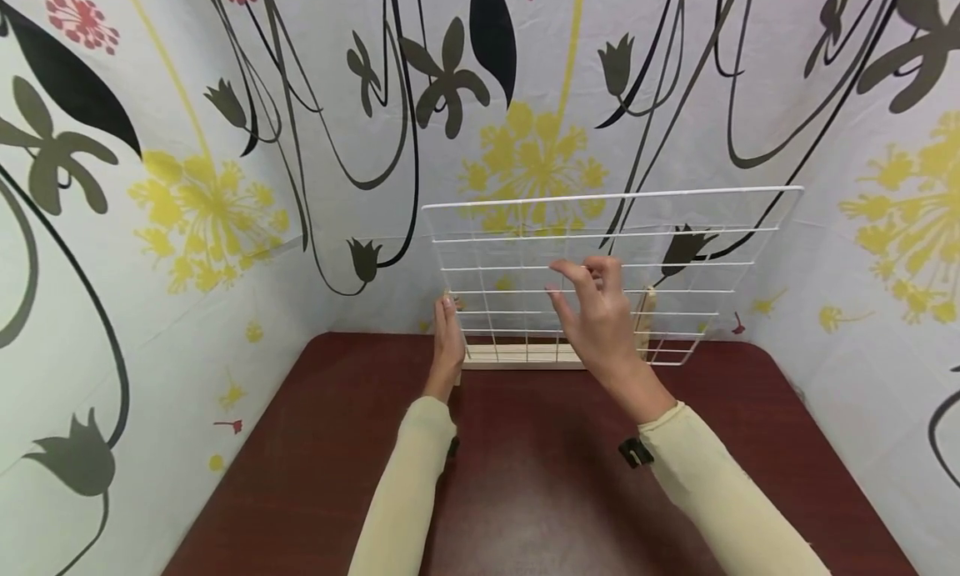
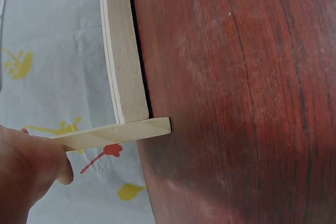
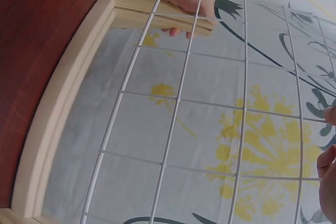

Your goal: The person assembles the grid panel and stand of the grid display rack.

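A white wire grid panel (image 1: 600,196) stands tilted in front of a pale wooden frame (image 1: 517,358) at the back of the table. My left hand (image 1: 448,343) grips the frame's left side piece (image 2: 113,136), its fingertips showing beyond the wood in the right wrist view. Against the middle of the grid, my right hand (image 1: 600,318) holds the wires with curled fingers, thumb and index finger a small gap apart. In the right wrist view the grid's bottom wire (image 3: 108,129) runs apart from the frame's grooved bottom rail (image 3: 65,98).
The dark red wooden table (image 1: 517,476) has rounded back corners. Behind and to both sides hangs a white flower-patterned cloth (image 1: 315,184), close to the table's edges. The frame's right upright (image 1: 644,322) stands behind the grid.
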Demonstrator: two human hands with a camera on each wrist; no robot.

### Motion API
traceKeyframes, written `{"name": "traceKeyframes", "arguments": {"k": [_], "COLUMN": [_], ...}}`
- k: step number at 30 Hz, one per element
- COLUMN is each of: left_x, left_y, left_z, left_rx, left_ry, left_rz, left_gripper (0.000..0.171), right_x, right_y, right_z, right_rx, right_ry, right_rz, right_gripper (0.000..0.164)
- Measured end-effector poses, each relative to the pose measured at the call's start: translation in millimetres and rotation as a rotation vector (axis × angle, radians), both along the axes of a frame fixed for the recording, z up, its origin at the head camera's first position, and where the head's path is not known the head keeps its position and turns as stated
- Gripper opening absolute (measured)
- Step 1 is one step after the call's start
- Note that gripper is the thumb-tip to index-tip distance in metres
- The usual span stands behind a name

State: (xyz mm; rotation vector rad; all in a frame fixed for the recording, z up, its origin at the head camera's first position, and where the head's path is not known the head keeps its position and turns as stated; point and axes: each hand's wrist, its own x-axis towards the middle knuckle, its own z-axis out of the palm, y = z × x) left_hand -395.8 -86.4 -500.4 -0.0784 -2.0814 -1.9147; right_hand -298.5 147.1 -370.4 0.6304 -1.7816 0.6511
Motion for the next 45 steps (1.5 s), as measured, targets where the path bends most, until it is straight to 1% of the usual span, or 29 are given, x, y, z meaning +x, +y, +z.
{"name": "traceKeyframes", "arguments": {"k": [5, 9, 12, 16, 20, 23, 26, 29, 32, 36, 38, 43, 45], "left_x": [-0.3, -1.3, -2.0, -3.7, -5.6, -6.1, -6.1, -7.1, -8.1, -9.1, -9.1, -8.9, -8.7], "left_y": [-1.3, -2.9, -4.5, -6.7, -8.3, -9.2, -9.9, -10.4, -9.5, -9.0, -9.7, -10.5, -10.8], "left_z": [0.1, 1.1, 1.8, 2.1, 4.7, 6.0, 4.4, 1.0, -0.6, -0.6, -0.5, -0.8, -0.6], "left_rx": [-0.002, -0.009, -0.015, -0.044, -0.092, -0.097, -0.093, -0.096, -0.096, -0.082, -0.07, -0.064, -0.068], "left_ry": [-0.001, 0.007, -0.015, -0.035, 0.004, 0.034, 0.048, 0.059, 0.063, 0.065, 0.071, 0.073, 0.07], "left_rz": [0.011, -0.025, -0.048, -0.049, -0.044, -0.046, -0.046, -0.037, -0.037, -0.032, -0.036, -0.052, -0.052], "left_gripper": [0.061, 0.062, 0.065, 0.066, 0.062, 0.061, 0.058, 0.055, 0.054, 0.052, 0.051, 0.051, 0.051], "right_x": [-3.2, -6.8, -9.5, -12.6, -16.3, -20.5, -25.5, -30.1, -33.8, -37.7, -39.3, -42.5, -43.8], "right_y": [-2.6, -4.1, -6.9, -12.7, -20.3, -26.9, -32.7, -37.3, -39.5, -41.8, -43.2, -44.8, -45.5], "right_z": [13.1, 27.4, 38.3, 51.2, 63.1, 69.0, 69.8, 67.0, 63.7, 61.6, 61.4, 61.1, 60.2], "right_rx": [-0.006, -0.025, -0.049, -0.083, -0.101, -0.096, -0.077, -0.053, -0.022, 0.019, 0.025, 0.007, 0.005], "right_ry": [0.031, 0.06, 0.096, 0.148, 0.185, 0.2, 0.223, 0.263, 0.288, 0.292, 0.295, 0.302, 0.301], "right_rz": [0.011, 0.009, 0.009, 0.02, 0.023, 0.029, 0.032, 0.019, -0.002, -0.009, -0.011, -0.008, -0.002], "right_gripper": [0.048, 0.044, 0.041, 0.038, 0.035, 0.035, 0.038, 0.042, 0.043, 0.045, 0.049, 0.054, 0.053]}}
